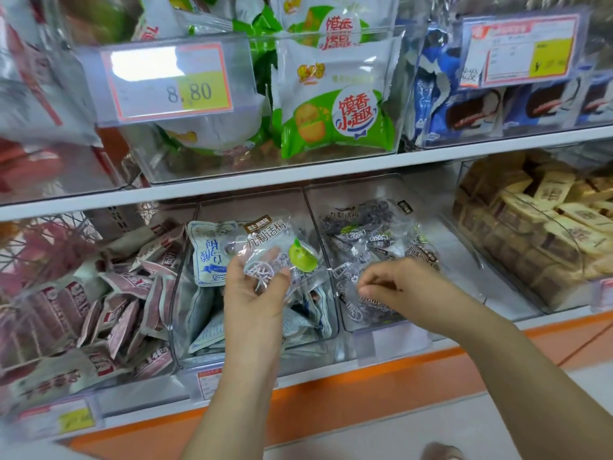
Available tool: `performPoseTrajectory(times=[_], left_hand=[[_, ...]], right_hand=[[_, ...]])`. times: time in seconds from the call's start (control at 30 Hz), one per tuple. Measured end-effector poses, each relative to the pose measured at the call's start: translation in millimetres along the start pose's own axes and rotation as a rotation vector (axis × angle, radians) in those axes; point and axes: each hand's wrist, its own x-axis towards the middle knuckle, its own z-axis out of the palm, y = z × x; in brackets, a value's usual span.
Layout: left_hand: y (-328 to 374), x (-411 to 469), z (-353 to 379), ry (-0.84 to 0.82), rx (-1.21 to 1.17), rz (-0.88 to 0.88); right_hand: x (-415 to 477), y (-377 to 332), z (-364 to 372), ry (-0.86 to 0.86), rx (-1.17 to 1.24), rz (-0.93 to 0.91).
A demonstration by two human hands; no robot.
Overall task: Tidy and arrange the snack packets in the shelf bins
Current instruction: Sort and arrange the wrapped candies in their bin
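Hands: left hand (255, 293) grips clear plum packet (277, 249) above middle bin (311, 350). Right hand (394, 283) curled in right bin (365, 322), grasp unclear. Matching packets (365, 234) lie rightward, nearer right hand.

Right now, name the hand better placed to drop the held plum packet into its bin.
Left: the left hand grips the plum packet beside the bin; the right hand touches packets inside it.

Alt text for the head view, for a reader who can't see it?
A left hand holds a clear plum packet above the middle bin of a shop shelf. The right hand reaches, fingers curled, into the next bin of similar packets; its grip is unclear.
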Motion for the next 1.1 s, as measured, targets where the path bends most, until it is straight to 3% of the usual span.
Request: performPoseTrajectory(times=[0.17, 0.3, 0.37, 0.43, 0.5, 0.63, 0.9, 1.0, 1.1], left_hand=[[-1, 4, 0, -0.014, 0.005, -0.004], [-5, 7, -2, -0.027, 0.005, -0.032], [-8, 9, -1, -0.033, 0.011, -0.033], [-10, 9, 0, -0.036, 0.003, -0.023], [-10, 9, 2, -0.035, -0.011, -0.031], [-12, 10, 2, -0.046, -0.005, -0.039], [-13, 13, -3, -0.066, -0.020, -0.059], [-11, 13, -6, -0.078, -0.034, -0.068], [-10, 12, -9, -0.079, -0.039, -0.103]], right_hand=[[9, -8, 6, -0.373, -0.154, 0.043], [13, -15, -8, -0.527, -0.157, 0.087], [13, -13, -19, -0.444, -0.079, 0.090], [16, -7, -30, -0.168, 0.047, 0.127], [25, 5, -34, 0.007, -0.012, 0.172], [43, 20, -13, -0.052, -0.287, 0.267], [56, 15, 3, 0.040, -0.257, 0.334], [43, 9, -4, 0.130, -0.139, 0.305], [16, 0, -12, 0.398, 0.052, 0.248]])
